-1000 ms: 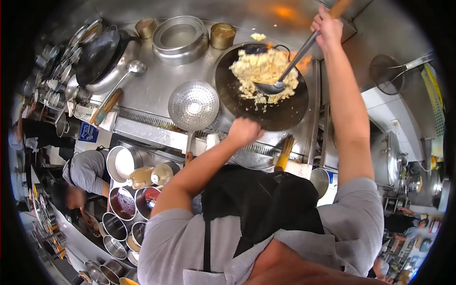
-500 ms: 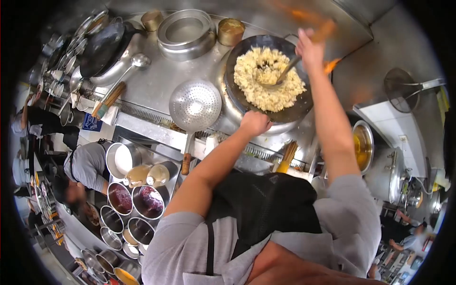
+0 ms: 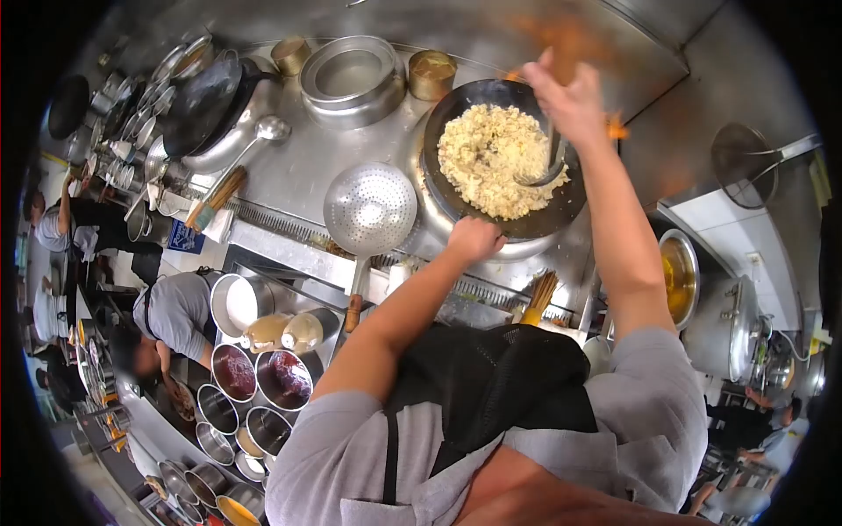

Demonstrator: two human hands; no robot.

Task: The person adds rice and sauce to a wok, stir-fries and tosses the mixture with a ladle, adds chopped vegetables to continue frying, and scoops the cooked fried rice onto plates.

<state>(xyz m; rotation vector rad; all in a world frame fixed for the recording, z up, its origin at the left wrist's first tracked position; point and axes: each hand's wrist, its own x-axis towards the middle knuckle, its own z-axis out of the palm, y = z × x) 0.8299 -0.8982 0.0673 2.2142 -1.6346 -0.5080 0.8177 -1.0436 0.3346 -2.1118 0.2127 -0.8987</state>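
Fried rice (image 3: 495,158) lies in a broad, loose mound across the middle of a black wok (image 3: 548,228), pale yellow with small lighter bits through it, and dark metal shows around its edge. The wok sits on the steel range (image 3: 294,167). The person's left hand (image 3: 476,239) is curled into a fist on the wok's near edge, fingers closed on it, though the exact part gripped is hidden beneath the knuckles. The right hand (image 3: 570,98) is raised above the wok's far right side, its fingers partly closed around the handle of a steel ladle (image 3: 555,151); the upper handle is blurred. The ladle's bowl dips into the right side of the rice. Orange flame (image 3: 617,127) shows just beside the right wrist, and more glows blurrily behind the handle.

Left of the wok, a perforated skimmer (image 3: 370,209) lies with its wooden handle toward the person. A bamboo brush (image 3: 539,298) stands near the wok's front, right of the left hand. Behind the skimmer sit a wide steel pot (image 3: 351,83) and a brass-coloured tin (image 3: 431,77). Lower left, plastic bottles (image 3: 303,331) stand among round steel pots (image 3: 235,373), two with reddish contents. A co-worker in a grey shirt (image 3: 180,307) bends over beyond them
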